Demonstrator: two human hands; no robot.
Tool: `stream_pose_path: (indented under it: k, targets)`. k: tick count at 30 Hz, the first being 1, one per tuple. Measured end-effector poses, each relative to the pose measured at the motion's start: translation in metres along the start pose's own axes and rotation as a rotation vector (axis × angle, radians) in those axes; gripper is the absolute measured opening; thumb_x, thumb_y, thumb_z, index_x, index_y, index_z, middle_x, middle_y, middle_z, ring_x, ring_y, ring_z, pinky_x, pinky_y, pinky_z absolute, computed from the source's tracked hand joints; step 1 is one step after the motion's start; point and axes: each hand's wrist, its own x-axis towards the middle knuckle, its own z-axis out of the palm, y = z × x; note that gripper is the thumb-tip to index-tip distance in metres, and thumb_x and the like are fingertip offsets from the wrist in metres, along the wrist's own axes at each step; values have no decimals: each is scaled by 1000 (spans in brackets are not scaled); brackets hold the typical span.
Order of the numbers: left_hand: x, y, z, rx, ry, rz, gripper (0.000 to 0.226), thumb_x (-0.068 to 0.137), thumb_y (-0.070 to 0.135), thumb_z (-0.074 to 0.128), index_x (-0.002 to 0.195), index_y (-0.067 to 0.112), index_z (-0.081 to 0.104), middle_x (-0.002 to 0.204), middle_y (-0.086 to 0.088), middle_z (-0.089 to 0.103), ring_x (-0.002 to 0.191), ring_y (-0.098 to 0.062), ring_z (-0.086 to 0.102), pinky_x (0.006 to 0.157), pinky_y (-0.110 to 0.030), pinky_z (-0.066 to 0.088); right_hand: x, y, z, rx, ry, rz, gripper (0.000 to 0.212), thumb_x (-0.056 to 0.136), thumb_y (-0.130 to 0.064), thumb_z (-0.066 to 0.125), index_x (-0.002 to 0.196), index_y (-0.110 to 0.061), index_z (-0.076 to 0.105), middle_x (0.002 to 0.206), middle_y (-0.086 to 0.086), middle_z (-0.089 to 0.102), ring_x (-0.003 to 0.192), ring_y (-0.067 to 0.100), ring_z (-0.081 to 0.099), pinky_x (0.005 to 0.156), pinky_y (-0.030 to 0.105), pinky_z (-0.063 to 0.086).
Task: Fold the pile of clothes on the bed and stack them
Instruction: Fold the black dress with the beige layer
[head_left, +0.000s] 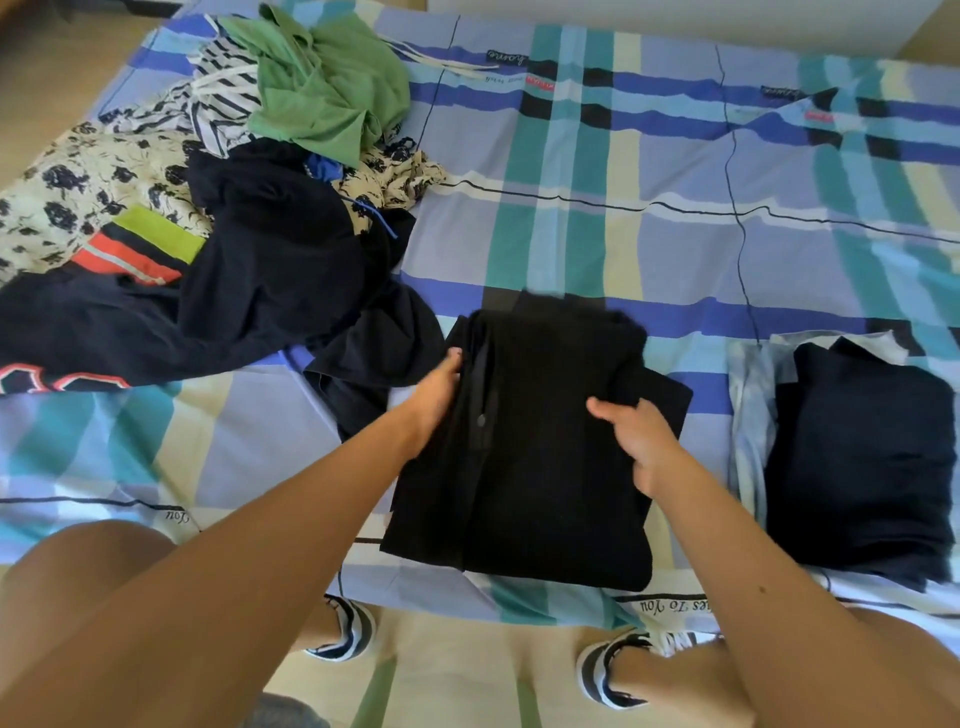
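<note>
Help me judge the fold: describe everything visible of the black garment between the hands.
The black garment is folded into a rough rectangle, layered, with a buttoned strip down its left side. It lies flat on the plaid sheet near the bed's front edge. The left hand holds its left edge; the right hand grips a layer at its right.

A black garment (540, 441), folded into a neat rectangle with a buttoned strip running down its left part, lies flat near the front edge of the bed (675, 234). To the right of the black garment, set apart, sits a stack: a dark navy folded piece (872, 467) on top of a pale blue-and-white piece (748, 395). To its left and beyond sprawls the unfolded pile (270, 260): dark navy items nearest, then a cream floral print (78, 192), a striped piece (223, 98) and a crumpled green top (327, 88) farthest away.
</note>
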Motion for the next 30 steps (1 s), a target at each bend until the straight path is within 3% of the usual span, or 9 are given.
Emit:
stream_pose_path:
  k: [3,6,8,10,12,18,23,27,30]
  targets:
    - [1,2,-12,33,8,60,80,94,73,28,144,15,47,128,-7,64,118,-24,60,98,-34,45,10,12,4,-183,193,28,75,87,-20,74,151,-13,35,147,11,49,131,34,49,110,48,40]
    - [2,-17,-6,665,377,612,75,89,58,60,149,21,35,138,1,51,132,-18,46,104,-34,41,5,12,11,-321,333,-110,94,84,-18,78,156,-18,18,157,11,32,141,34,38,114,47,35]
    - [-3,-23,10,1006,344,1057,70,91,50,56,152,25,31,153,3,36,144,-17,30,115,-42,33,-8,12,23,-537,454,-397,91,85,-20,76,155,-21,18,158,9,27,144,29,34,114,44,34]
    - [0,-31,24,1236,155,1208,66,98,52,44,156,26,25,163,4,22,153,-16,11,122,-43,19,-19,17,36,-739,387,-741,76,92,-21,66,155,-24,23,161,3,24,149,21,24,119,41,27]
    - [9,-45,25,1455,67,1064,68,101,59,26,159,25,15,167,3,8,154,-15,-6,125,-44,5,-20,29,41,-977,184,-838,61,102,-28,49,157,-28,22,166,-1,13,154,18,6,124,44,13]
    - [24,-57,-27,1570,104,518,73,97,67,18,159,31,4,167,5,-4,153,-20,-9,123,-52,-1,-4,72,-15,-1371,65,-298,65,101,-61,16,159,-34,1,167,-1,-10,153,25,-13,122,56,-2]
    - [-9,-65,-35,1062,357,438,91,86,74,46,156,25,18,161,-8,21,147,-33,23,116,-53,29,-18,80,-18,-871,289,-203,89,94,-61,50,159,-24,2,166,10,3,152,33,10,118,53,22]
    - [-28,-74,-25,675,305,167,120,70,78,66,158,18,9,159,-12,25,144,-33,32,113,-47,33,-27,81,-10,-365,327,-99,114,79,-50,77,158,-24,0,161,11,18,145,35,30,111,47,36]
    - [-27,-71,-21,499,232,15,121,61,74,78,153,15,26,151,-8,44,134,-31,47,110,-43,41,-27,79,-13,-253,237,-58,125,71,-47,85,158,-26,-1,161,7,24,146,31,31,113,46,34]
